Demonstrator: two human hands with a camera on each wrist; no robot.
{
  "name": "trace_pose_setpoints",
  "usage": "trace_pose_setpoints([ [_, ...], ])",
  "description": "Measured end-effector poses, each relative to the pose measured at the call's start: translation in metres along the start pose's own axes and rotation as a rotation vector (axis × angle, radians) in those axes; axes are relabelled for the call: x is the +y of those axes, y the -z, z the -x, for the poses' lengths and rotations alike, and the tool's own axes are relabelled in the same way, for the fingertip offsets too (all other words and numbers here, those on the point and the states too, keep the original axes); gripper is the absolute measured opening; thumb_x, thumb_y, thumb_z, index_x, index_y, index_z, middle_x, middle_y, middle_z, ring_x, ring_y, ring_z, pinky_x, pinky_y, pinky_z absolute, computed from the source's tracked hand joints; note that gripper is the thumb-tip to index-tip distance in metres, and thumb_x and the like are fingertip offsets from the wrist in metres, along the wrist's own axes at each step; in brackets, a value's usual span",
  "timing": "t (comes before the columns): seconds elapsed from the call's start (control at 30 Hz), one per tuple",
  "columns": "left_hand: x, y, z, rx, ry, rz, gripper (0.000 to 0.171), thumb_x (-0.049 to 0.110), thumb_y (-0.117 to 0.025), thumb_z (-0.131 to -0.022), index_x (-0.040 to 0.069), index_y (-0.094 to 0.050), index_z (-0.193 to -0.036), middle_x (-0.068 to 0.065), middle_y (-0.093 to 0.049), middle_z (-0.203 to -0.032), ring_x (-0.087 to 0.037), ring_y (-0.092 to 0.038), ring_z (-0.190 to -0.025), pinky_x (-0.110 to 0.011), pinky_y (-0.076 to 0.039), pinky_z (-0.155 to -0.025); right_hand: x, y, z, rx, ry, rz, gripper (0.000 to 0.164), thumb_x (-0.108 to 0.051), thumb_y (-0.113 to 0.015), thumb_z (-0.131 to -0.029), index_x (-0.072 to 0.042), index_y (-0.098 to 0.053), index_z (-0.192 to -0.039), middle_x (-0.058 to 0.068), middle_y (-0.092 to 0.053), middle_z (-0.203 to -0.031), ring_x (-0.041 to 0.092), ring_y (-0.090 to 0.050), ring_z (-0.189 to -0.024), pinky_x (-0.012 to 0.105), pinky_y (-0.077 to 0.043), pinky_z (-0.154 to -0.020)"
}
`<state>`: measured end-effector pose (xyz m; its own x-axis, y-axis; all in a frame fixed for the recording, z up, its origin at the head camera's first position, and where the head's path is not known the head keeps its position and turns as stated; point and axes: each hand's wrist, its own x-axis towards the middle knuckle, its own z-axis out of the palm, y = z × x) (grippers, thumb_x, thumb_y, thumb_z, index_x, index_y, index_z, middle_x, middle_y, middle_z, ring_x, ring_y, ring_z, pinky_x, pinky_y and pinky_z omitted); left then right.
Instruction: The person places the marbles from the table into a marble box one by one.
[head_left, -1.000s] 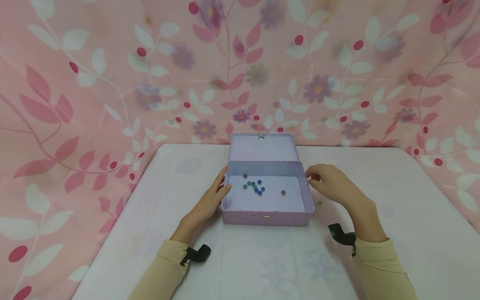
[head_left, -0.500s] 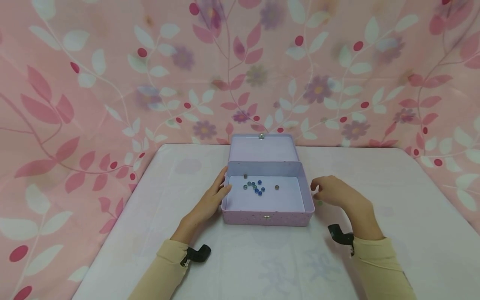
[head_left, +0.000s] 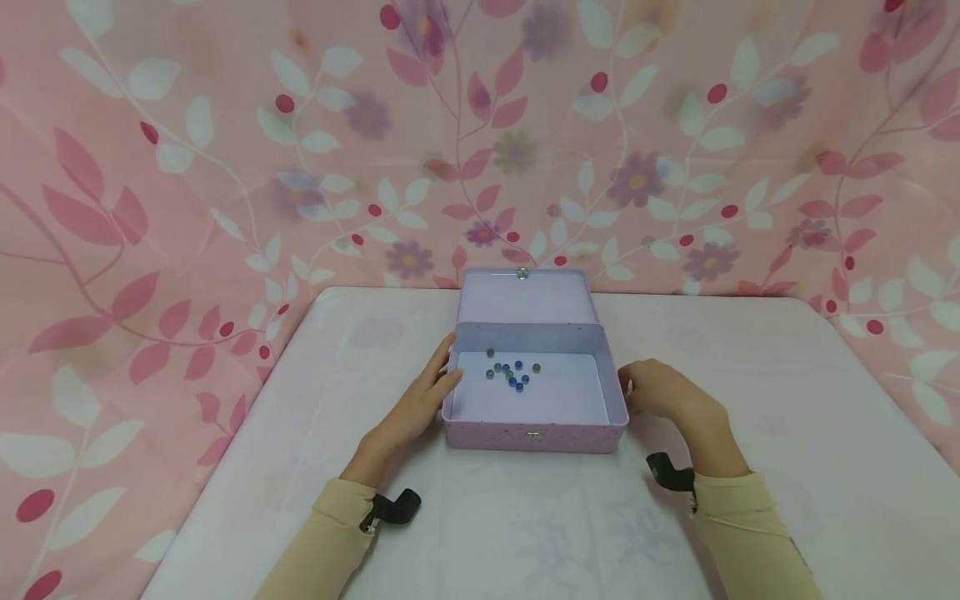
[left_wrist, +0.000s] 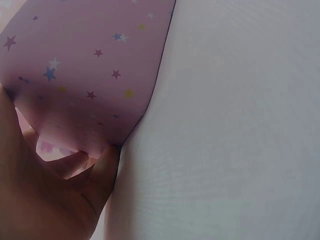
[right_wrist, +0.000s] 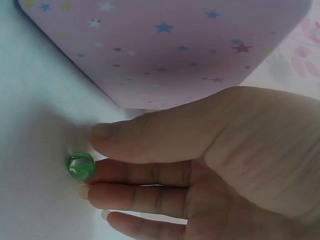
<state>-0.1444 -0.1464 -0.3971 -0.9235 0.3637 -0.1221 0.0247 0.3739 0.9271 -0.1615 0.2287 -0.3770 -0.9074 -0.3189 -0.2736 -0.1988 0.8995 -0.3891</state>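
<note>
In the head view a lavender tin box [head_left: 528, 437] with a star print stands with its lid raised at the back. Several glass marbles [head_left: 519, 365], blue, green and brown, lie on its floor. My left hand [head_left: 411, 410] rests along the box's left side, its thumb at the rim. Beside the right wall, my right hand [head_left: 667, 390] reaches down to the table. A green marble [right_wrist: 82, 166] sits at its index fingertip in the right wrist view, the thumb [right_wrist: 145, 135] held just apart from it. In the head view that marble is hidden behind the hand.
The raised lid [head_left: 525, 297] with a metal clasp stands near a pink floral cloth [head_left: 480, 150] behind the table. A white cloth [head_left: 480, 533] covers the table. Black wrist cameras [head_left: 397, 506] stick out from both sleeves.
My right hand has come down along the box's right side to the green marble on the table. Inside the box a brown marble has rolled left. My left hand has stayed put.
</note>
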Motion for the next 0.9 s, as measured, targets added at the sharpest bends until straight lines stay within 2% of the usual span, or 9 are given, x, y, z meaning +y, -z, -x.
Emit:
trace_pose_setpoints([
  [0.3,-0.001,0.0,0.0,-0.008,0.0,-0.003,0.067,0.045,-0.043,-0.105,0.04,-0.004,-0.159,-0.008,-0.01,-0.169,-0.03,-0.015,-0.155,-0.06,-0.03,-0.117,-0.001,0.002,0.006,-0.006,-0.012,0.058,0.016,0.001,-0.061,-0.077,-0.002,-0.071,-0.089,0.009,-0.068,-0.084,0.022,-0.057,-0.073,0.036,-0.049,-0.063],
  [0.67,0.001,0.001,0.0,-0.008,-0.007,0.002,0.067,0.045,-0.043,-0.105,0.039,-0.004,-0.159,-0.01,-0.01,-0.168,-0.035,-0.017,-0.154,-0.062,-0.032,-0.115,0.0,0.003,0.011,-0.062,-0.089,0.039,0.009,0.0,-0.058,-0.079,-0.006,-0.065,-0.078,0.006,-0.056,-0.071,0.02,-0.05,-0.066,0.032,-0.04,-0.057],
  [0.9,0.0,0.001,0.0,-0.01,-0.005,-0.009,0.067,0.045,-0.042,-0.105,0.039,-0.003,-0.16,-0.009,-0.01,-0.169,-0.03,-0.015,-0.155,-0.059,-0.029,-0.118,-0.001,0.003,0.012,-0.052,-0.05,0.039,0.012,0.002,-0.057,-0.078,-0.006,-0.067,-0.079,0.005,-0.057,-0.071,0.019,-0.05,-0.065,0.031,-0.04,-0.056],
])
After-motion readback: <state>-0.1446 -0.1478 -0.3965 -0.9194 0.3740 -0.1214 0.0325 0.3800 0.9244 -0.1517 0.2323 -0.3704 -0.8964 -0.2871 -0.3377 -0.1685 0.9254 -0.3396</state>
